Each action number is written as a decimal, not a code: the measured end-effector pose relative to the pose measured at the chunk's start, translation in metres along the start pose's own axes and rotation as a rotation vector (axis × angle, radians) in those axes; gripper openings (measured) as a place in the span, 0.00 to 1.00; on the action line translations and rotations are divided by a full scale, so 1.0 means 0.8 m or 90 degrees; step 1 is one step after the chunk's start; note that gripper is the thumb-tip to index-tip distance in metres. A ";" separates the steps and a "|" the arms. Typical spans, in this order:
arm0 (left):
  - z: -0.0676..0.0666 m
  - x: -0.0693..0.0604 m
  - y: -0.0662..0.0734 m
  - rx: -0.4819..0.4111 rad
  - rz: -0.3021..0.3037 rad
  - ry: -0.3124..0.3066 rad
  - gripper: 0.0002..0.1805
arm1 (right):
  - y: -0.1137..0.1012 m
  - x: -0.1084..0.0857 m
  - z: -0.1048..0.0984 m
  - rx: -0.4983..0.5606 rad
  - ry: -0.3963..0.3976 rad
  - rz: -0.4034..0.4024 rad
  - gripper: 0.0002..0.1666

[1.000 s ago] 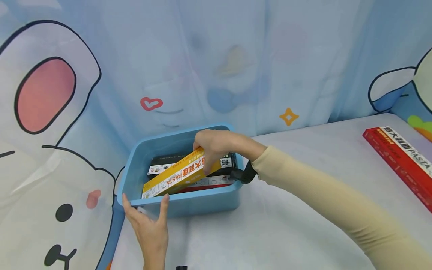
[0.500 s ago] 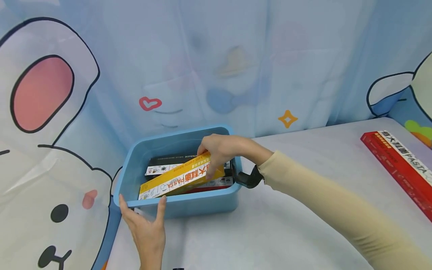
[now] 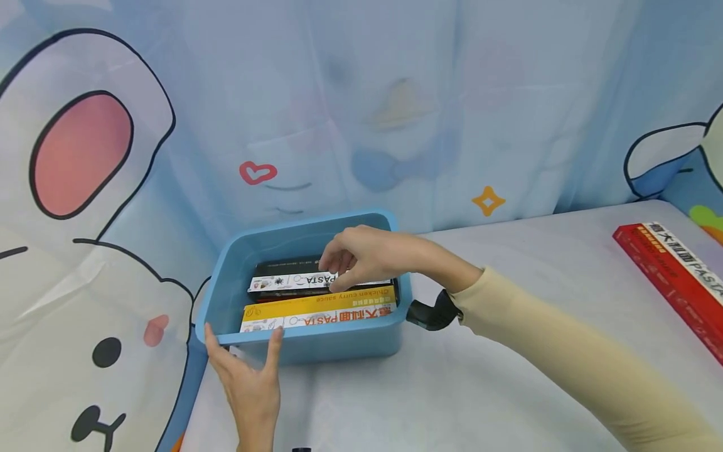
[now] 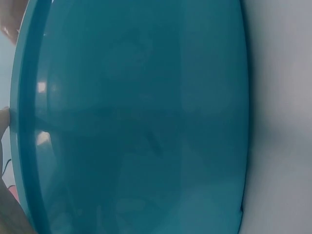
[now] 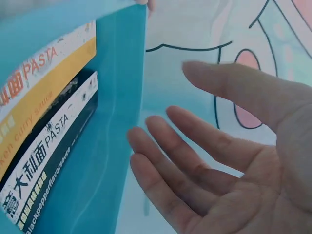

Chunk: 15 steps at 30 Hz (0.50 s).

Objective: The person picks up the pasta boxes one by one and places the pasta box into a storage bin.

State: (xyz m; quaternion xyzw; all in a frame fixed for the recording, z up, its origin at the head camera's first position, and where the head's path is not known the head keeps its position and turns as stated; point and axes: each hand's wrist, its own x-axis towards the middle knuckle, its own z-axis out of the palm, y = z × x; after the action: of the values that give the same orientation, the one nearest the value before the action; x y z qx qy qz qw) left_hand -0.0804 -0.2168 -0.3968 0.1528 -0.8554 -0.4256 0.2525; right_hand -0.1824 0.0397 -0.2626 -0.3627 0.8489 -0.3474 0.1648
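A blue plastic bin holds a yellow chicken curry sauce pasta box along its front side. Behind it lies a black pepper pasta box, with a bit of red and dark packaging in the gap between. My right hand hovers over the boxes with nothing in it; the right wrist view shows its fingers loosely bent and the thumb apart. At the bin's front left corner, my left hand touches the rim with spread thumb and forefinger. Its other fingers are hidden.
A red pasta box lies on the pale table at the far right. Close behind the bin hangs a printed blue curtain. A small black object shows at the bottom edge.
The yellow pasta box, tilted in my right hand before, now lies level in the bin. My right hand has let go and lifted slightly. My left hand stays at the rim.
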 end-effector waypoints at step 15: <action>0.000 0.000 0.000 -0.006 0.002 0.000 0.63 | 0.022 -0.125 0.004 0.084 0.291 0.003 0.16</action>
State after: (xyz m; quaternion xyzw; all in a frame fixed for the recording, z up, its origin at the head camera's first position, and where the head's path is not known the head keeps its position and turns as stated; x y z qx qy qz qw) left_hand -0.0807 -0.2168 -0.3970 0.1505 -0.8536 -0.4291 0.2540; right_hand -0.1214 0.1196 -0.2748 -0.2612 0.8403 -0.4751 -0.0076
